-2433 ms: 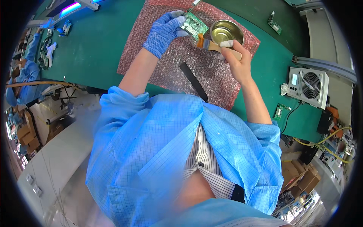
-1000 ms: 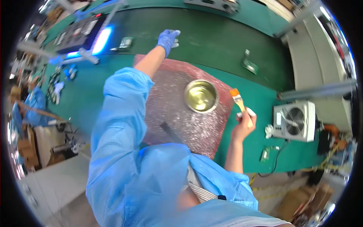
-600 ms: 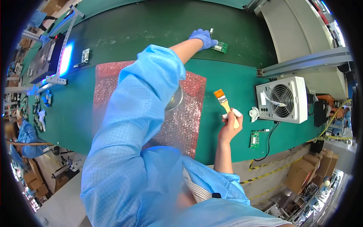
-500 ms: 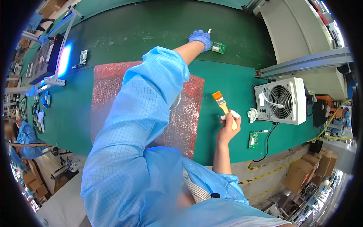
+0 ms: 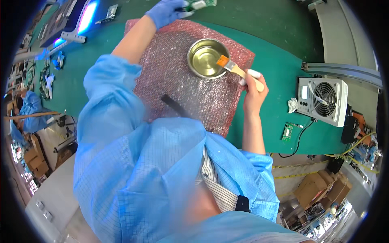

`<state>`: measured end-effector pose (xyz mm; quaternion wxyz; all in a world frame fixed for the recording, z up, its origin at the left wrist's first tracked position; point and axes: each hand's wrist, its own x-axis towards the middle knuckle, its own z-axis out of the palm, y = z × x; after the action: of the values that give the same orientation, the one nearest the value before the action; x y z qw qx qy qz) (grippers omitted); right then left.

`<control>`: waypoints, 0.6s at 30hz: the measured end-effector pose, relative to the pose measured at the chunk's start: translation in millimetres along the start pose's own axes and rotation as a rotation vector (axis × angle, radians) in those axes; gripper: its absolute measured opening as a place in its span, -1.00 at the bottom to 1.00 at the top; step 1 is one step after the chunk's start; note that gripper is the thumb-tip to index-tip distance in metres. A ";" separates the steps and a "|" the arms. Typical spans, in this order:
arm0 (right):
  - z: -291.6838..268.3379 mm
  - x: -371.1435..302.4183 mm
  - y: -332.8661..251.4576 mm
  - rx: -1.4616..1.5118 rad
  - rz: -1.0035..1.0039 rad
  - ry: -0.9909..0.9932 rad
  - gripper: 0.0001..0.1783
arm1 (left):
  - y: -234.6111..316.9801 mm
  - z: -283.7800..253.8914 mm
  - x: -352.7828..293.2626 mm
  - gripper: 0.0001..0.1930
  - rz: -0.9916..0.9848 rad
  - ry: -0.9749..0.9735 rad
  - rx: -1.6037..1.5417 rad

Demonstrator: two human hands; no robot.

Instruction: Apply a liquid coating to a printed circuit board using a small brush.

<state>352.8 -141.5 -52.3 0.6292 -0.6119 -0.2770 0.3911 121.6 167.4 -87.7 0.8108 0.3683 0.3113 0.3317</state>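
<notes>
Head view: circuit board (image 5: pixel 199 5) held at left end in closed grip of gloved left hand (image 5: pixel 164 13), beyond far edge of pink bubble wrap (image 5: pixel 158 69); partly cut off by frame. Flat paintbrush (image 5: pixel 240 73) held by handle, grip of right hand (image 5: pixel 254 91) closed; orange bristles seen over right side of metal bowl (image 5: pixel 191 54); contact cannot be told. Bowl, containing yellowish liquid (image 5: pixel 207 61), set on wrap. Wrap laid on green surface (image 5: pixel 279 73). Black strip (image 5: pixel 173 104) seen on wrap. White fan unit (image 5: pixel 324 99) placed at right.
</notes>
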 end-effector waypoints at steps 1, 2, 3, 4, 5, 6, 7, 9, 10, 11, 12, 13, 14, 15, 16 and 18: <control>5.8 3.3 1.5 -0.038 0.012 -0.043 -0.85 | 5.5 -13.5 -23.8 -0.84 0.019 0.052 -0.002; 10.7 5.5 3.5 -0.088 0.043 -0.070 -0.86 | 8.8 -23.0 -45.9 -0.75 0.037 0.104 -0.005; 15.2 6.6 6.0 -0.112 0.015 -0.098 -0.86 | 7.1 -29.0 -67.9 -0.76 0.037 0.132 -0.020; 19.3 7.6 8.6 -0.147 0.003 -0.110 -0.86 | 3.9 -34.6 -92.6 -0.76 0.038 0.158 -0.036; 23.0 9.0 11.0 -0.185 -0.010 -0.120 -0.87 | 1.7 -39.0 -114.5 -0.77 0.065 0.124 -0.053; 25.9 9.4 13.3 -0.184 0.005 -0.119 -0.86 | 1.1 -43.7 -133.5 -0.76 0.031 0.147 -0.093; 28.0 9.2 15.1 -0.188 0.008 -0.119 -0.85 | 0.2 -48.6 -151.7 -0.76 0.020 0.110 -0.134; 30.8 8.5 17.5 -0.202 0.018 -0.108 -0.84 | -9.3 -54.4 -179.1 -0.76 0.017 0.106 -0.200; 31.8 8.0 18.1 -0.209 0.014 -0.106 -0.85 | -15.2 -56.3 -190.8 -0.76 0.023 0.141 -0.224; 32.5 7.3 18.3 -0.220 0.013 -0.104 -0.85 | -20.0 -58.0 -200.2 -0.77 0.028 0.178 -0.240; 33.2 6.8 18.3 -0.230 0.010 -0.103 -0.85 | -22.9 -59.7 -207.3 -0.79 0.042 0.175 -0.254; 33.7 6.3 17.8 -0.242 0.014 -0.099 -0.85 | -27.6 -59.5 -211.4 -0.79 0.044 0.220 -0.281; 34.2 6.1 16.9 -0.254 -0.003 -0.103 -0.85 | -33.1 -57.8 -214.7 -0.80 0.057 0.268 -0.291; 34.5 5.8 15.7 -0.268 -0.013 -0.105 -0.85 | -37.5 -55.9 -216.8 -0.80 0.057 0.353 -0.292; 34.6 5.4 14.0 -0.286 -0.017 -0.098 -0.85 | -40.9 -53.8 -217.8 -0.80 0.098 0.333 -0.307; 32.8 4.4 8.7 -0.280 -0.032 -0.119 -0.85 | -47.8 -48.5 -217.2 -0.79 0.143 0.400 -0.315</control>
<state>326.8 -120.2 -58.2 0.5263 -0.6650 -0.3754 0.3739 -27.2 -4.5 -95.5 0.7549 0.1857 0.3831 0.4989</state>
